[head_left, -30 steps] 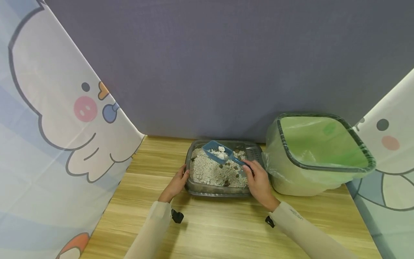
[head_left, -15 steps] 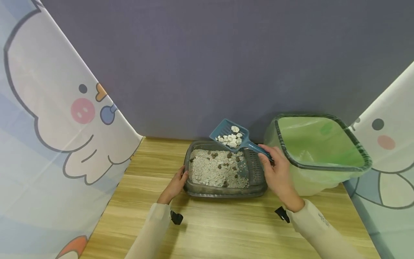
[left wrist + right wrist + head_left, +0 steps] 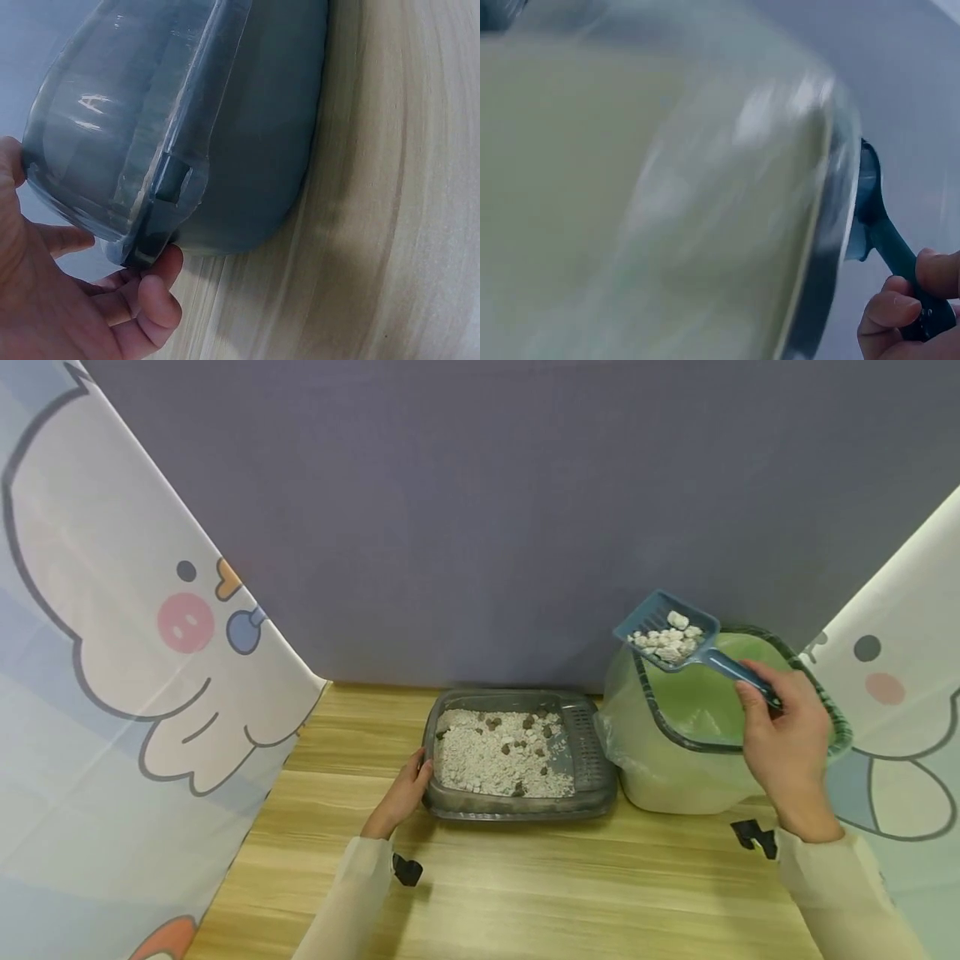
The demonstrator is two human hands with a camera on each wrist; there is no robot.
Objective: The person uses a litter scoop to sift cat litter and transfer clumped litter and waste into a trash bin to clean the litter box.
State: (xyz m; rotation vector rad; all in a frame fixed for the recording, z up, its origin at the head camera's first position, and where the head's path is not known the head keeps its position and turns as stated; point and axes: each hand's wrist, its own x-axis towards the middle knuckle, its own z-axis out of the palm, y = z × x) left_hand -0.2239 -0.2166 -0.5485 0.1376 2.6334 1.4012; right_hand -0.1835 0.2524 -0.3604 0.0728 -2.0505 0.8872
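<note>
My right hand (image 3: 791,743) grips the handle of a blue slotted litter scoop (image 3: 723,662), which carries a heap of white clumps (image 3: 670,639). The scoop is above the left rear rim of a pale green bin (image 3: 697,781). In the right wrist view, fingers and thumb pinch the scoop's handle (image 3: 896,251), while the bin's side hides most of its head. At the left end of a grey litter box (image 3: 517,814), my left hand (image 3: 401,793) holds the rim. The left wrist view shows curled fingers (image 3: 161,300) at the box's corner (image 3: 154,225). White litter (image 3: 487,760) with several brown lumps lies inside.
A clear plastic bag (image 3: 618,743) lines the bin, which stands just right of the litter box. Behind both rises a grey cloth wall (image 3: 450,527). Wooden tabletop (image 3: 525,893) lies in front, with printed cartoon cloth at both sides.
My right hand has lifted the loaded scoop out of the litter box and carried it right, over the bin's edge. My left hand stays at the litter box's left end.
</note>
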